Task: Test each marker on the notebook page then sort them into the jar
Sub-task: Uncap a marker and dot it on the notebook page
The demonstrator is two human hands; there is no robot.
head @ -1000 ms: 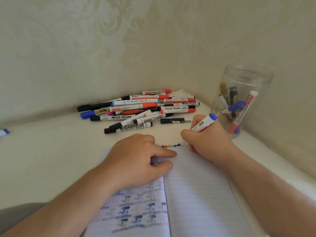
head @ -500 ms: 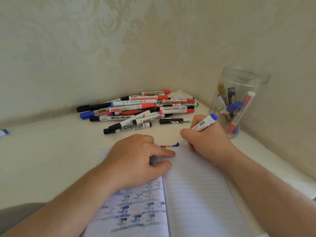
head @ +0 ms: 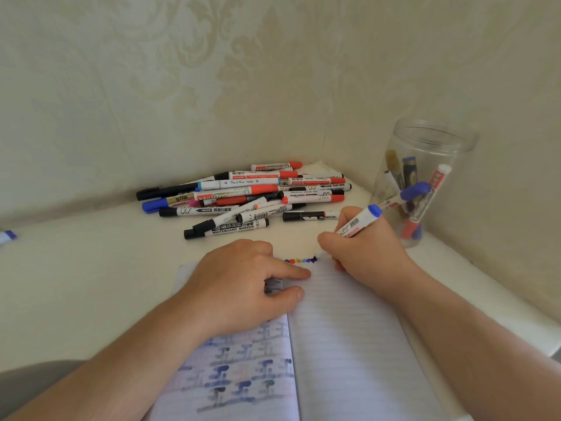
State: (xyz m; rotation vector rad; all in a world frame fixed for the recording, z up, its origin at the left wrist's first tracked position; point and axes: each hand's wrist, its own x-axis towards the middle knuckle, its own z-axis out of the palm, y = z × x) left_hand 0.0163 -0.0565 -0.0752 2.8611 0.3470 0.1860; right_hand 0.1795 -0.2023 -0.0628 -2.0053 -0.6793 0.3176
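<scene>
Right hand (head: 361,253) pinches a blue marker (head: 359,222) testing on the notebook (head: 349,329), left hand (head: 239,284) spread flat; next, capping, then jar (head: 425,177) at two o'clock.

a pale cream table (head: 76,284) fills the lower part of the view and runs into a corner. the walls (head: 212,86) behind it carry cream wallpaper with a faint leafy damask pattern. at the bottom left edge, below the table's rim, a grey patch (head: 27,381) shows, too blurred to tell what it is.
</scene>
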